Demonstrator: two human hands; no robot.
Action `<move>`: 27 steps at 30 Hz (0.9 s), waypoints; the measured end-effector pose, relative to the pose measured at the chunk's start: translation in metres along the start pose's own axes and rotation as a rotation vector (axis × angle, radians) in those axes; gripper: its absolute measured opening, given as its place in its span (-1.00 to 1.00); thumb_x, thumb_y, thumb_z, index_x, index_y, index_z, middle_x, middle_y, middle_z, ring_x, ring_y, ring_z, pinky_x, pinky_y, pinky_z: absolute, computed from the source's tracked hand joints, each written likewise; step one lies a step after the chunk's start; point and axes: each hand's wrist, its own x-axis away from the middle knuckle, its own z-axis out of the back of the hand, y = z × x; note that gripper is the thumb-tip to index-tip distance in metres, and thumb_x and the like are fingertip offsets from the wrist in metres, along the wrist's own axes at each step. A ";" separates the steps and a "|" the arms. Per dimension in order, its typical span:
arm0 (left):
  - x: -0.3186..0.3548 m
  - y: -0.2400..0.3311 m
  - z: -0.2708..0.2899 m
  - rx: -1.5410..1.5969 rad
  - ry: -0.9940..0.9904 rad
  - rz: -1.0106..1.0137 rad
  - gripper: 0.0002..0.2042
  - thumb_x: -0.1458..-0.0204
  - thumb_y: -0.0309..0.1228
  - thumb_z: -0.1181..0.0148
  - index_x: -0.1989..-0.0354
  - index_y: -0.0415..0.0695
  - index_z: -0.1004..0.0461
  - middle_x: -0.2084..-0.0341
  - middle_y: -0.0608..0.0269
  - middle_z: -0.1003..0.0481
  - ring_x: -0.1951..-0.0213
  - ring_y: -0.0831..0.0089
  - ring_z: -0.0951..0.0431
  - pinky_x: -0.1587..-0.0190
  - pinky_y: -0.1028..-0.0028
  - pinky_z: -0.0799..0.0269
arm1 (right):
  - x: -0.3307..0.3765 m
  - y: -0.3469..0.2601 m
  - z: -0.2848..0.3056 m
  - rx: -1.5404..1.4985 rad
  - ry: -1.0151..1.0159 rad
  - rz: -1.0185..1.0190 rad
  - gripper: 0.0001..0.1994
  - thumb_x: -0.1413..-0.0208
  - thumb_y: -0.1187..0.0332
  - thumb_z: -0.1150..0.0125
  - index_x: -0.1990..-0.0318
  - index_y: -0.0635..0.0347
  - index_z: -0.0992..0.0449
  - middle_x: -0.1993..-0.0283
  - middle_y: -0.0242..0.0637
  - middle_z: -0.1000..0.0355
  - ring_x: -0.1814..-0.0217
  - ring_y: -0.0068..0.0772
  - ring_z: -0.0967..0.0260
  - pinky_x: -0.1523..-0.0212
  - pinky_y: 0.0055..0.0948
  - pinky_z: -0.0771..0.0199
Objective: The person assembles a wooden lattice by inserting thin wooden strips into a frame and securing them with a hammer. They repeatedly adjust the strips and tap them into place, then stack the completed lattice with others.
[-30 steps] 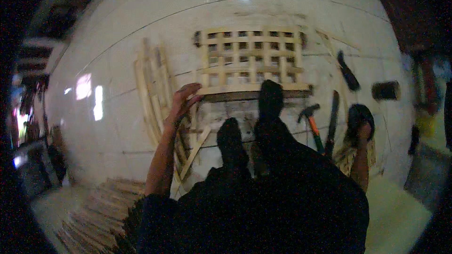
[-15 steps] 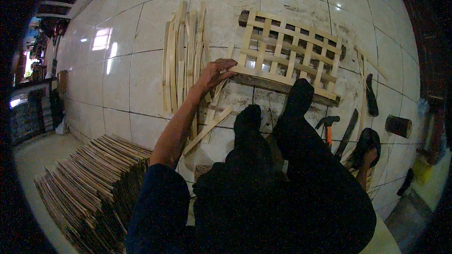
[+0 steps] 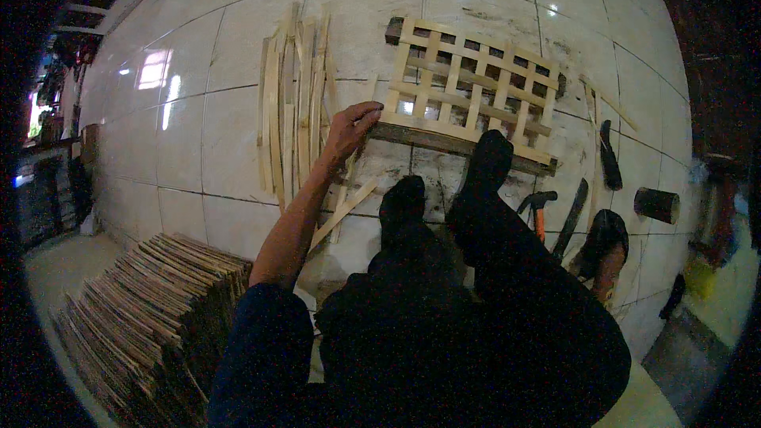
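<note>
A woven lattice of pale bamboo strips [image 3: 458, 101] lies across dark wooden bars [image 3: 428, 136] on the tiled floor. My left hand [image 3: 354, 128] has its fingers closed at the lattice's near left corner. My dark-covered right foot [image 3: 492, 152] presses on the near edge, while the left foot [image 3: 403, 198] rests on the tiles. Beyond my right leg, my right hand [image 3: 609, 252] is low by the floor, largely covered by a dark rounded shape. Whether that is a glove or something held, I cannot make out. A hammer [image 3: 539, 212] and a long dark blade [image 3: 572, 218] lie near it.
Loose bamboo strips [image 3: 295, 111] lie left of the lattice. A large stack of thin slats [image 3: 170, 293] stands at the lower left. To the right are a short dark cylinder [image 3: 656, 205], a dark elongated piece [image 3: 609, 157] and thin strips [image 3: 614, 107].
The whole view has shifted slightly, moving the scene leftward. My left hand remains at the lattice corner. Right of my leg, the right hand has turned, with more forearm lined up below the dark shape.
</note>
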 end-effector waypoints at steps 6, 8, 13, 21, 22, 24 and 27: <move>0.015 0.015 -0.022 -0.442 0.376 -0.300 -0.64 0.03 -0.40 -0.26 0.02 -0.18 -0.45 0.13 0.05 -0.48 0.05 0.13 -0.44 -0.05 0.26 -0.32 | 0.000 -0.125 0.031 -0.395 0.081 0.236 -0.67 -0.22 0.31 0.00 -0.04 0.33 -0.38 -0.02 -0.16 -0.41 0.15 -0.25 -0.39 0.13 -0.33 -0.40; 0.020 0.039 -0.050 -0.462 0.397 -0.416 -0.60 0.08 -0.43 -0.28 0.01 -0.15 -0.43 0.08 0.05 -0.43 -0.02 0.06 -0.38 -0.10 0.21 -0.26 | -0.010 -0.155 0.016 -0.524 0.035 0.249 -0.69 -0.21 0.33 -0.02 -0.05 0.31 -0.38 0.00 -0.20 -0.42 0.18 -0.31 -0.39 0.16 -0.36 -0.41; 0.022 0.065 -0.091 -0.629 0.153 -0.552 -0.58 0.12 -0.44 -0.30 0.02 -0.15 -0.43 0.08 0.10 -0.42 -0.02 0.07 -0.34 -0.08 0.19 -0.25 | 0.015 -0.368 0.048 -0.735 -0.352 0.247 -0.70 -0.21 0.31 -0.05 -0.05 0.23 -0.39 0.07 -0.11 -0.45 0.06 -0.20 -0.44 0.00 -0.30 -0.41; 0.002 0.023 -0.090 -0.531 0.003 -0.638 -0.67 0.10 -0.47 -0.27 0.10 -0.14 -0.48 0.15 0.17 -0.44 0.03 0.16 -0.34 -0.09 0.22 -0.20 | 0.008 -0.436 0.032 -0.837 -0.357 0.339 -0.73 -0.20 0.29 -0.05 0.01 0.22 -0.44 0.07 -0.06 -0.46 -0.01 -0.11 -0.42 -0.06 -0.25 -0.35; 0.002 0.022 -0.090 -0.504 0.002 -0.629 -0.68 0.09 -0.48 -0.27 0.10 -0.15 -0.48 0.15 0.17 -0.44 0.03 0.16 -0.34 -0.09 0.22 -0.19 | 0.008 -0.435 0.027 -0.812 -0.351 0.344 -0.73 -0.20 0.29 -0.05 0.01 0.22 -0.44 0.06 -0.06 -0.46 -0.01 -0.10 -0.42 -0.06 -0.25 -0.36; 0.002 0.019 -0.090 -0.481 -0.003 -0.621 -0.69 0.09 -0.48 -0.27 0.11 -0.15 -0.49 0.15 0.17 -0.44 0.05 0.17 -0.34 -0.09 0.23 -0.18 | 0.008 -0.432 0.024 -0.798 -0.354 0.347 -0.73 -0.20 0.29 -0.05 0.01 0.22 -0.44 0.06 -0.05 -0.46 -0.02 -0.09 -0.41 -0.06 -0.26 -0.36; 0.002 0.014 -0.092 -0.484 0.000 -0.623 -0.69 0.09 -0.48 -0.27 0.12 -0.14 -0.49 0.16 0.17 -0.43 0.06 0.18 -0.34 -0.08 0.24 -0.18 | 0.008 -0.430 0.030 -0.815 -0.353 0.345 -0.72 -0.20 0.30 -0.05 0.00 0.22 -0.43 0.05 -0.05 -0.46 -0.03 -0.08 -0.41 -0.06 -0.26 -0.35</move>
